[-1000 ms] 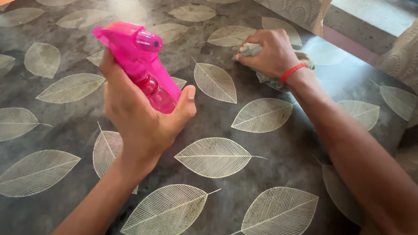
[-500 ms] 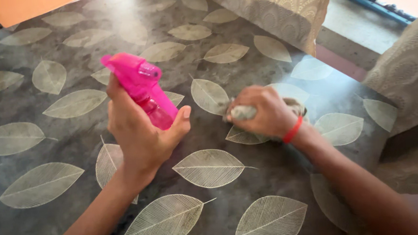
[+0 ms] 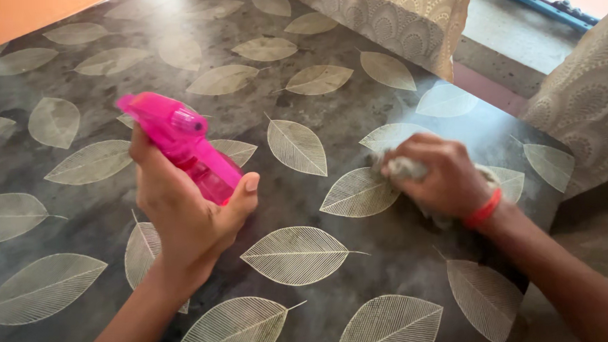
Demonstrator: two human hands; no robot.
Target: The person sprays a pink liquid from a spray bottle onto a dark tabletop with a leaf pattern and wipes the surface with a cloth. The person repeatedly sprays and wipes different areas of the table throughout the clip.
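Head view, left hand (image 3: 179, 214): fingers wrapped around a pink spray bottle (image 3: 180, 145), held above the table (image 3: 81, 222); the bottle's lower body is hidden by the palm.
Head view, right hand (image 3: 441, 175): fingers bunched tight on a pale cloth (image 3: 405, 168), pressed to the tabletop near its right edge; most of the cloth is covered.
Head view, wrist: red band (image 3: 483, 211).

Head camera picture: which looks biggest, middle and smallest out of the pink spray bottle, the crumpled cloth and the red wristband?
1. Pink spray bottle, held up in the left hand, nearer the camera, so it may look bigger than it is.
2. Crumpled cloth, mostly hidden under the right hand, so its real size is unsure.
3. Red wristband.
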